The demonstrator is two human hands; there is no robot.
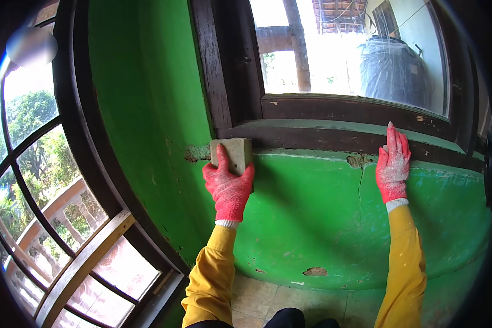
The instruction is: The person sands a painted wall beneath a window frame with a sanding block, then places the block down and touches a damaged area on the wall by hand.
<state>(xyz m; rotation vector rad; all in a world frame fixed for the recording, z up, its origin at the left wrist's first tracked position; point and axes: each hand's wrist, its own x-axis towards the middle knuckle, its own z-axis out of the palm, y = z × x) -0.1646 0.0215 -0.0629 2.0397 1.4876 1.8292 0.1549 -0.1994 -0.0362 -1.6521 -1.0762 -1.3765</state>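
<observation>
My left hand (229, 188), in a dusty red glove, grips a greyish-beige rectangular block (232, 147). The index finger lies along the block's face and the thumb is at its right side. This block is against the left end of the dark brown window sill (322, 140), just above the green wall (306, 208). My right hand (393, 164), gloved the same way, lies open with its fingers stretched upward over the right part of the sill. Below the sill, between my hands, a chipped patch (359, 159) has a crack running down from it.
A dark-framed window (355, 106) rises above the sill, with a plastic-wrapped dark tank (392, 71) outside. At left stands a gridded glass frame (16, 158) with a wooden bar (87, 265) across it. Floor tiles (290, 303) show below the wall, which has another chipped spot (315, 271).
</observation>
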